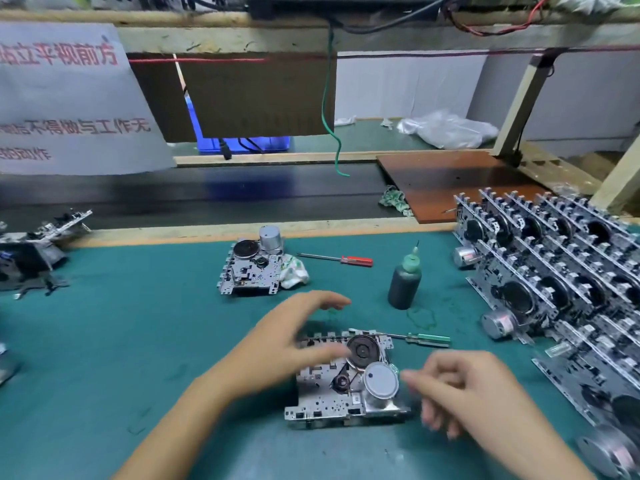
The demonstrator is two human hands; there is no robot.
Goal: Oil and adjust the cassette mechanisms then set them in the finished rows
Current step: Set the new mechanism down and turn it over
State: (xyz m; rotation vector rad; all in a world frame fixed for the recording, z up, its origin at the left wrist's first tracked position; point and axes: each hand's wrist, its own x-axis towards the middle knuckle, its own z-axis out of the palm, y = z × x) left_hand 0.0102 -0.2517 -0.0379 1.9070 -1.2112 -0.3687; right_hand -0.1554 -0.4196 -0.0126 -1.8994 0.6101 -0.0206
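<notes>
A metal cassette mechanism [325, 398] lies flat on the green mat in front of me, with a black flywheel and a round silver motor on top. My left hand [280, 344] hovers over its left side with fingers spread and blurred; whether it touches is unclear. My right hand [464, 389] is just right of the motor, fingers loosely curled and holding nothing. A second mechanism [251, 268] sits farther back. The dark oil bottle [404, 284] with a green nozzle stands upright to the right. Finished mechanisms stand in rows [561, 271] at the right.
A green-handled screwdriver [427, 338] lies behind the near mechanism, and a red-handled screwdriver [356, 260] lies farther back. A rag [294, 273] sits by the second mechanism. More mechanisms [31, 251] are piled at the left. A dark belt [194, 197] runs behind the mat.
</notes>
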